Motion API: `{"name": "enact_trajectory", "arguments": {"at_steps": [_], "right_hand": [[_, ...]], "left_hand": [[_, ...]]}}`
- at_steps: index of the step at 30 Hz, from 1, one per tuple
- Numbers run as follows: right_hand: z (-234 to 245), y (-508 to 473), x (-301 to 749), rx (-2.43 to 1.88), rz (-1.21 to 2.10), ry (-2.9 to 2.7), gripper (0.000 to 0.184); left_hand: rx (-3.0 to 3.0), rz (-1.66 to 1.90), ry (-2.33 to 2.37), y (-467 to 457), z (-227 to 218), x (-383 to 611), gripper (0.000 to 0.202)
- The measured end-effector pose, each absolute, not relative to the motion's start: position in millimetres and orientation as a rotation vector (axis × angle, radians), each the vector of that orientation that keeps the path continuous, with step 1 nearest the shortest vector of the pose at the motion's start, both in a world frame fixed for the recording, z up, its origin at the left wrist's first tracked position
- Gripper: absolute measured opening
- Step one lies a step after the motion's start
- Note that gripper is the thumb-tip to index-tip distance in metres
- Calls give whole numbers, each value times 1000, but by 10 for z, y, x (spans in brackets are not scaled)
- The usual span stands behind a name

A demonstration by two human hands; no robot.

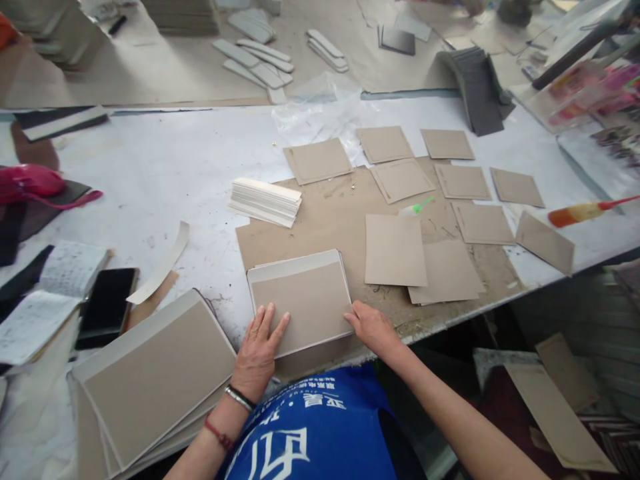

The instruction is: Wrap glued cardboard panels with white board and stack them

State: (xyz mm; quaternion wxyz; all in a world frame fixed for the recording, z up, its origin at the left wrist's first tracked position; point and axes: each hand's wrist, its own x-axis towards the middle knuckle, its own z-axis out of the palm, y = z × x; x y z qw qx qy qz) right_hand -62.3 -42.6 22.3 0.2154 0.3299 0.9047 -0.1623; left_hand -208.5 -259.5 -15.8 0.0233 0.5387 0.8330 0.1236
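A grey-brown board with a white border [305, 297] lies on a brown cardboard sheet [340, 213] near the table's front edge. My left hand [260, 347] rests flat on the board's lower left corner, fingers spread. My right hand [373, 327] presses the board's lower right corner, its fingers curled against the edge. A stack of white strips [265, 200] sits just behind the board. A larger pile of similar bordered boards [155, 380] lies to the left of my left hand.
Several brown card squares [463, 181] are spread over the right half of the table, with a green-tipped glue bottle [416, 208] and an orange one [583, 213]. A phone [107, 303], notebooks [50, 293] and a pink object [30, 183] lie left. Grey pieces [475, 83] stand behind.
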Motion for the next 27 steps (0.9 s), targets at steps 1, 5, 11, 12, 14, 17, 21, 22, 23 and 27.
{"name": "enact_trajectory", "arguments": {"at_steps": [1,5,11,12,14,17,21,22,23,27], "right_hand": [[231,-425,-621,900,-436,2517,20],[291,-410,-668,848,-290,2502,25],[338,-498,-1049,684,-193,2880,33],[308,-537,-1131,607,-231,2969,37],[208,-624,-1276,449,-294,3084,48],[22,-742,-1406,304,-334,3115,53],[-110,-806,-1429,317,-369,3071,56],[-114,-805,-1425,316,-381,3067,56],[-110,-801,-1421,310,-395,3068,56],[-98,-790,-1417,293,-424,3109,55]], "left_hand": [[1657,373,2579,-2595,-151,-2081,63],[1610,321,2571,-2591,-119,-2064,65],[1560,223,2607,-2572,-87,-2066,64],[1560,233,2609,-2572,-84,-2066,62],[1559,261,2608,-2573,-83,-2068,59],[1551,291,2596,-2572,-86,-2071,57],[1539,307,2577,-2566,-92,-2081,57],[1538,315,2575,-2565,-93,-2086,57],[1538,327,2573,-2565,-96,-2091,57],[1533,421,2563,-2578,-128,-2087,58]]}}
